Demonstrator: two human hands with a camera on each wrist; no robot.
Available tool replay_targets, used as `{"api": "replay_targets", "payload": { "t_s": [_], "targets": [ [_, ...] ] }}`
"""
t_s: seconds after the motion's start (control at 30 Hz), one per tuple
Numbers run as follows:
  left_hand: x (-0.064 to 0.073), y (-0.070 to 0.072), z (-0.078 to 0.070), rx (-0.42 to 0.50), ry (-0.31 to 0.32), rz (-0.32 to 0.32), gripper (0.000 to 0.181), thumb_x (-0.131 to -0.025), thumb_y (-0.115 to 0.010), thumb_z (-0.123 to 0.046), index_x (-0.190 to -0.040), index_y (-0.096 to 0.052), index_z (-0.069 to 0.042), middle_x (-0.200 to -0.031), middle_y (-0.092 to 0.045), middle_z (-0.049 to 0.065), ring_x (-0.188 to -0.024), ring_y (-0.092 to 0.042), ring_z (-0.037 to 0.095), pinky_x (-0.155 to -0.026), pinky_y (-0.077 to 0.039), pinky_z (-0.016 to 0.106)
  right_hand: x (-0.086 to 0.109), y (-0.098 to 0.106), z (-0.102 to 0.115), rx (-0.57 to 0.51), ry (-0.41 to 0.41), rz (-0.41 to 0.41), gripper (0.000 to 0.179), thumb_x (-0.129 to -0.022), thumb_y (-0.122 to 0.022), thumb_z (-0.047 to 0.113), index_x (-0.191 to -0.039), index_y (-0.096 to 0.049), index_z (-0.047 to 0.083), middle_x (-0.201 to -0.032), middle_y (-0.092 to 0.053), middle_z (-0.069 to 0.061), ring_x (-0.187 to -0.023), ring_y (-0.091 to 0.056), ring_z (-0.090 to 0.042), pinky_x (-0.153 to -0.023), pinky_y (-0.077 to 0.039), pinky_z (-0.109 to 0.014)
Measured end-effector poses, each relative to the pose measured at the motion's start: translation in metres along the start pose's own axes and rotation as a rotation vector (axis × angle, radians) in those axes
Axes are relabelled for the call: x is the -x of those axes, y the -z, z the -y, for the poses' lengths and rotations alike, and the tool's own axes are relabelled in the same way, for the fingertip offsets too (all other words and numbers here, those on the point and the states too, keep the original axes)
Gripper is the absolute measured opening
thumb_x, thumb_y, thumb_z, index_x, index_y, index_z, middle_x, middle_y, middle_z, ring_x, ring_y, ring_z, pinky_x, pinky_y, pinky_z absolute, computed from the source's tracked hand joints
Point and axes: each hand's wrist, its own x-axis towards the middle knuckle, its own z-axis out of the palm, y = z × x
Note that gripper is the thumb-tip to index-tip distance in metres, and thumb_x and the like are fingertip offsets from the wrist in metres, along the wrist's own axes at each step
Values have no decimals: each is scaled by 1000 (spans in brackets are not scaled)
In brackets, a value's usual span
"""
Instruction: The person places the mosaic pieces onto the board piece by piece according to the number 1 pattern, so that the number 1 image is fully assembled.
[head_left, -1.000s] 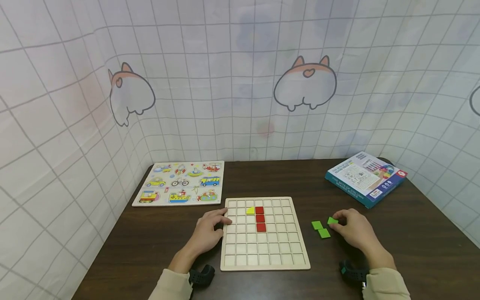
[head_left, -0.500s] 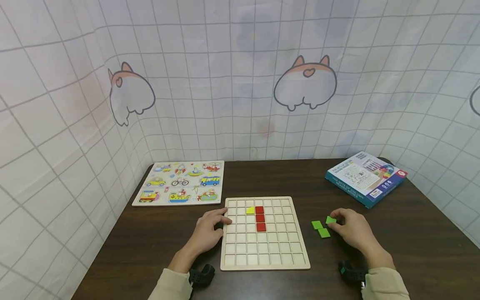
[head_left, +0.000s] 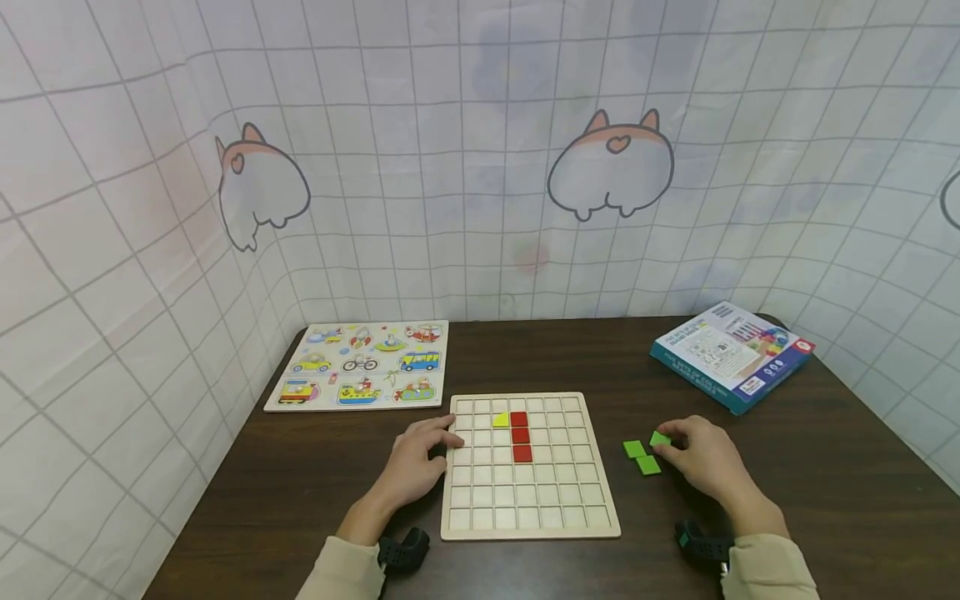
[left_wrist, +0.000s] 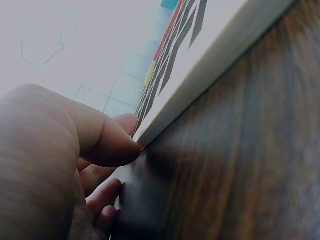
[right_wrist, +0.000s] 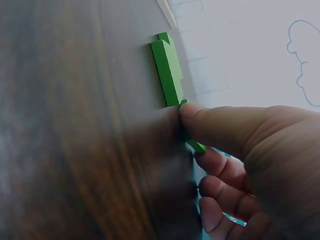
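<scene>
My left hand (head_left: 416,462) holds the left edge of a wooden grid board (head_left: 551,521), fingertips over its rim. In the left wrist view the thumb (left_wrist: 117,145) touches the board's side. Three red square tiles (head_left: 521,436) form a column in the grid, and a yellow quarter-round-looking tile (head_left: 500,421) lies left of the top one. To the board's right, my right hand (head_left: 705,457) pinches a green square tile (head_left: 660,439) between thumb and finger. Beside it, two more green tiles (head_left: 633,450) lie on the table; in the right wrist view, the pinched tile (right_wrist: 196,145) looks tilted.
A picture puzzle board (head_left: 360,367) with vehicles lies at the back left of the dark table (head_left: 540,358). At the back right is a blue and white box (head_left: 731,358). A white grid-patterned cloth (head_left: 420,208) hangs behind and at both sides.
My right hand has shifted slightly left with the pinched green tile, nearer the other two green tiles. The left hand and the grid board have stayed in place.
</scene>
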Motion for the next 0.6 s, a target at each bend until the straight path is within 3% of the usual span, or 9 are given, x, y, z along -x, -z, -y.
{"api": "replay_targets", "payload": {
  "t_s": [0.3,0.6],
  "targets": [
    [0,0,1,-6,0,-3,35,-84,-55,0,-106,-74,-19,-145,-50,2,-138,-36,28,-111,-20,57,-2,-3,0,29,37,-66,26,-83,-76,20,-101,-75,1,-93,-70,-13,-79,-62,-23,-70,-51,-47],
    [0,-1,0,-10,0,0,35,-84,-56,0,-106,-74,-19,-145,-50,1,-138,-36,27,-111,-21,57,-1,-2,-1,25,30,-59,27,-83,-74,16,-105,-74,0,-101,-67,-18,-85,-62,-30,-75,-50,-52]
  ]
}}
